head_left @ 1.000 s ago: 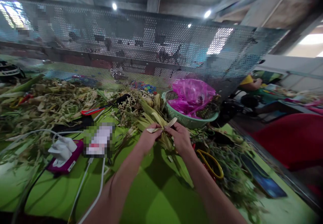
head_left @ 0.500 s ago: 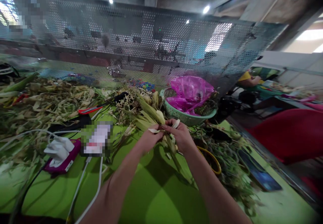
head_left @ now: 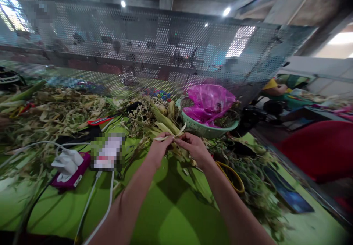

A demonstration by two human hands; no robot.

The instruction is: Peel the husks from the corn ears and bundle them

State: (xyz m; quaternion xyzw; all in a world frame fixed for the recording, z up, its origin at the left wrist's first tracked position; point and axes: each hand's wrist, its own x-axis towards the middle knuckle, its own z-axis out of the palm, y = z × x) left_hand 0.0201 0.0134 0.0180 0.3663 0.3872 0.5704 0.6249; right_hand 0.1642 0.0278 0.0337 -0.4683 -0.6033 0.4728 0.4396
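My left hand (head_left: 157,150) and my right hand (head_left: 195,147) meet above the green table (head_left: 168,215), both pinched on a pale yellow-green leaf strip (head_left: 168,137) that pokes out between their fingertips. Green stalks of the same bundle (head_left: 162,121) run up and left from the hands, and more leaf hangs below them. The fingers of both hands are closed round the leaf. A teal basket (head_left: 205,129) lined with a pink plastic bag (head_left: 211,99) stands just beyond my right hand.
Dry leaf scraps (head_left: 55,109) cover the table's far left. Red-handled scissors (head_left: 100,120), a blurred phone (head_left: 108,152), a white charger on a magenta case (head_left: 68,166) and cables lie left. Yellow-handled scissors (head_left: 234,177) and another phone (head_left: 288,195) lie right. A perforated metal screen (head_left: 154,46) backs the table.
The hands have kept working the leaf strip; its tips have turned and now point up and left. The hands shifted slightly left and closer together.
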